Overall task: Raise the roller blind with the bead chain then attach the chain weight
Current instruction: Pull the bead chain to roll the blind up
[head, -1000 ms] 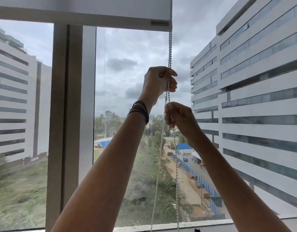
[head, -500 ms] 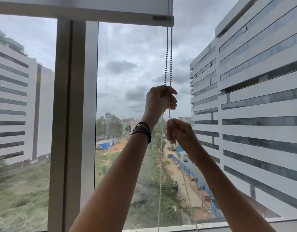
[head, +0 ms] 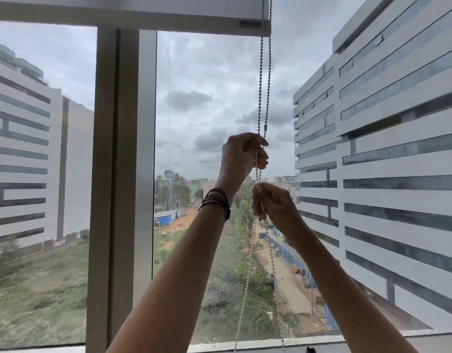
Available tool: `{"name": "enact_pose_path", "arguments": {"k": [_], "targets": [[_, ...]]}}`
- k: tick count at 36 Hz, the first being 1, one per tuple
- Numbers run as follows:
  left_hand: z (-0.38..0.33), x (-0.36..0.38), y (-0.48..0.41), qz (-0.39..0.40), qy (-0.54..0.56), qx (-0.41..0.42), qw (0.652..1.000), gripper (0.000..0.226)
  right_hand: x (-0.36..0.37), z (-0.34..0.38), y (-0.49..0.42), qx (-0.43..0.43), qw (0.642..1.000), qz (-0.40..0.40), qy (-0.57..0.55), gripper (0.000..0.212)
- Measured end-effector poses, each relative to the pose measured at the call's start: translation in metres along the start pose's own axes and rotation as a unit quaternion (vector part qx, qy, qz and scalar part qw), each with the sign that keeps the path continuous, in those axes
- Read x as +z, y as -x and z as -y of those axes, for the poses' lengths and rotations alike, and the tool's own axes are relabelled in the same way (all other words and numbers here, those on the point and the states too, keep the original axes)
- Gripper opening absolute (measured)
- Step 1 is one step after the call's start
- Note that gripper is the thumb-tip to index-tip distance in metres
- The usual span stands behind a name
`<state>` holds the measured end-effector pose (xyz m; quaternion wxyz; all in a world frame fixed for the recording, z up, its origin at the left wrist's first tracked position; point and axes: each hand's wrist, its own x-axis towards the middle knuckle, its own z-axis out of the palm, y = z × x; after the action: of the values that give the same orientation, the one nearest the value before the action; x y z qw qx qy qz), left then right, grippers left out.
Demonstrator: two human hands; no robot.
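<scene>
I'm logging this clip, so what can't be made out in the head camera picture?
All head view.
bead chain: top cut by upper edge, lower loop by bottom edge.
left hand, right hand: curled fingers hide which strand each holds.
dark object: cut by bottom edge, unidentifiable.

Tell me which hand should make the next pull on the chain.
Left, probably. The left hand grips the chain higher, just above the right hand, so it has more travel downward. The right hand pinches the chain lower and would need to release and reach over first.
</scene>
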<state>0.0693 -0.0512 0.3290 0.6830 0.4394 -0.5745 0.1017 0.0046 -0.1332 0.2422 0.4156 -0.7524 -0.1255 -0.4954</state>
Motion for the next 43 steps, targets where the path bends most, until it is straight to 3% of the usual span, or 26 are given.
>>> {"name": "enact_pose_path", "arguments": {"k": [43], "targets": [[0.047, 0.002, 0.066, 0.002, -0.002, -0.026, 1.000, 0.024, 0.013, -0.038, 0.062, 0.073, 0.997, 0.003, -0.003, 0.033]]}}
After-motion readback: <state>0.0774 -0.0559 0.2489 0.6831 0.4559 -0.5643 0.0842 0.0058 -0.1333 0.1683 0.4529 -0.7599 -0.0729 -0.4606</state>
